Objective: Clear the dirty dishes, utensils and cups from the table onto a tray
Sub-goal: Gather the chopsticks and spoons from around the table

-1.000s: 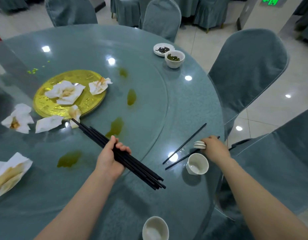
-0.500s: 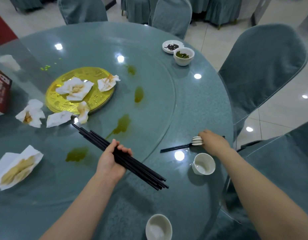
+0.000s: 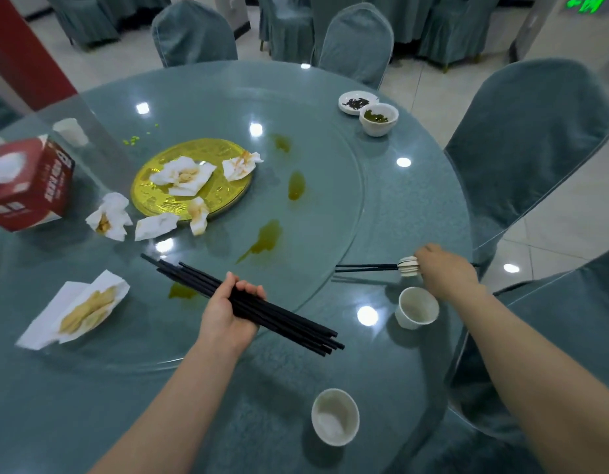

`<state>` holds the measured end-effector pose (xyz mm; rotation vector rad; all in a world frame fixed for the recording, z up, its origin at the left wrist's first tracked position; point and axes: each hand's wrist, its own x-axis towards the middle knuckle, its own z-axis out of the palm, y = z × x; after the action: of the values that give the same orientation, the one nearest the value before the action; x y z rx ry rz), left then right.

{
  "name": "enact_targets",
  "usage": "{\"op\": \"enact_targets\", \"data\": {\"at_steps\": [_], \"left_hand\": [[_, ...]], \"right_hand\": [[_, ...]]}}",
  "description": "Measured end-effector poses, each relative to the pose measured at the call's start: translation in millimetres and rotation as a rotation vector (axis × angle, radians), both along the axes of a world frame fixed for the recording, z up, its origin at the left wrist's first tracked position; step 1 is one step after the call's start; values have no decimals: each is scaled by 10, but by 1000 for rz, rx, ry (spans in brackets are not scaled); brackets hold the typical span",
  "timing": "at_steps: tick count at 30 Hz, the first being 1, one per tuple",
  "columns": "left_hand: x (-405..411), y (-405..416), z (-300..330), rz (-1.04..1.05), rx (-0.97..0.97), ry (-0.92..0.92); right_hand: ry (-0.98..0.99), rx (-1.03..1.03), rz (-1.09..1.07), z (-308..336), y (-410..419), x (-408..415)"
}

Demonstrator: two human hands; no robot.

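Observation:
My left hand [image 3: 229,307] grips a bundle of several black chopsticks [image 3: 282,321] above the round glass table [image 3: 330,388]. At the table's right edge my right hand [image 3: 444,271] holds a pair of black chopsticks [image 3: 364,267] that lie across a white ribbed chopstick rest [image 3: 408,265]. A white cup [image 3: 416,307] stands just below that hand. Another white cup [image 3: 335,416] stands near the front edge. Far right at the back are a cup with green leaves [image 3: 379,119] and a small dish with dark scraps [image 3: 355,102].
A gold plate [image 3: 159,203] with crumpled napkins sits on the glass turntable, with green spills [image 3: 267,237] around it. A red tissue box [image 3: 31,186] stands at the left, a napkin with food [image 3: 79,313] in front. Covered chairs [image 3: 528,138] ring the table.
My right hand has gathered the two splayed chopsticks into a parallel pair pointing left over the rest. My left hand keeps its bundle. The view has shifted, showing the tissue box.

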<state>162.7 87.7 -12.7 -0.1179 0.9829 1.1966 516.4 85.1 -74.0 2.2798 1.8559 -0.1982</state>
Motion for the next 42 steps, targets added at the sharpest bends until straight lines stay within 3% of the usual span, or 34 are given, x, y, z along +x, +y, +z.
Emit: {"op": "enact_targets", "data": {"at_steps": [7,15,26,33,42], "left_hand": [[3,-234,95,-33,9,-94],[-139,-664,223,-106,70,-159],[-488,-1752,556,-328,130,-246],[-518,-2482,581,-439,112,-267],[109,-3268,715,-615,165,-239]], "right_hand": [[-78,204,24,472,-384,-204],[-4,394,-24,1051,-1079,-1001],[655,403,-184,1753,-2502,-2558],[632,285,-301,1739,-3290,-2845],[557,311,-480,1743,-4157,-2440]]}}
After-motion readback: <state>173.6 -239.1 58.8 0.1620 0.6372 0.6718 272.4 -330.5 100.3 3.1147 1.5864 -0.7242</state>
